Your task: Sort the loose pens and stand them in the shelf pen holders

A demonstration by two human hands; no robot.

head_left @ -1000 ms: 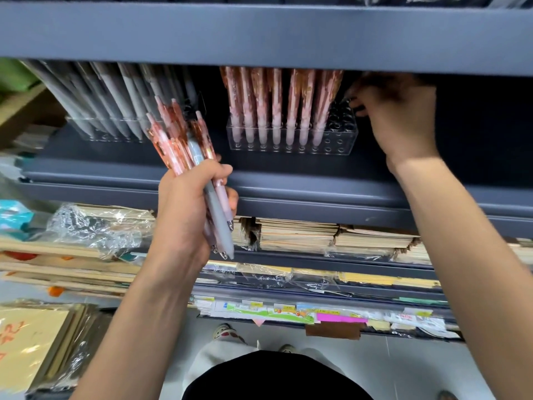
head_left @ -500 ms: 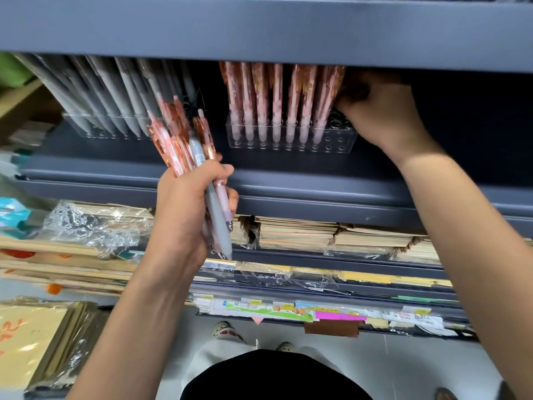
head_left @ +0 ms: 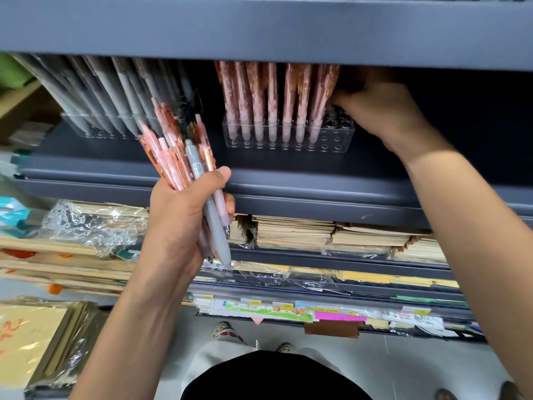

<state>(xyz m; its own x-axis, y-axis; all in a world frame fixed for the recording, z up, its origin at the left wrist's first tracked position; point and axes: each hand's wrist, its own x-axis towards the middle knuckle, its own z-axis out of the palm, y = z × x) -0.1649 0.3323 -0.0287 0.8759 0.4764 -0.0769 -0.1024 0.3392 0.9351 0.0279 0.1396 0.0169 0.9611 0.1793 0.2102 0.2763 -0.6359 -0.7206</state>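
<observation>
The landmark here is the clear pen holder (head_left: 334, 140), which stands on a dark grey shelf (head_left: 288, 174) under the front edge of the upper shelf (head_left: 259, 27). Pink pens (head_left: 271, 111) stand upright in its left and middle holes, while the holes at its right end are bare. The right hand (head_left: 377, 111) reaches in just right of the holder, up against the tops of the rightmost pink pens. Its fingers are tucked into the shadow under the upper shelf, so I cannot tell whether they are apart or pinching a pen. Left of the holder and lower, in front of the shelf edge, the left hand (head_left: 178, 220) has its fingers and thumb clamped round a bundle of loose pens (head_left: 176, 151), mostly pink and orange patterned, with one grey pen (head_left: 215, 223) among them, tips pointing down. Farther left of the holder, a second clear holder (head_left: 86, 129) carries a row of grey pens (head_left: 115, 105) leaning to the left. Below the holder, the next shelf down bears stacks of notebooks (head_left: 294, 232). Lower shelves carry flat packs in plastic wrap (head_left: 86, 223) and a strip of price labels (head_left: 259, 308). Far below lies a pale floor (head_left: 403, 365) with the person's shoes (head_left: 225, 332) on it.
</observation>
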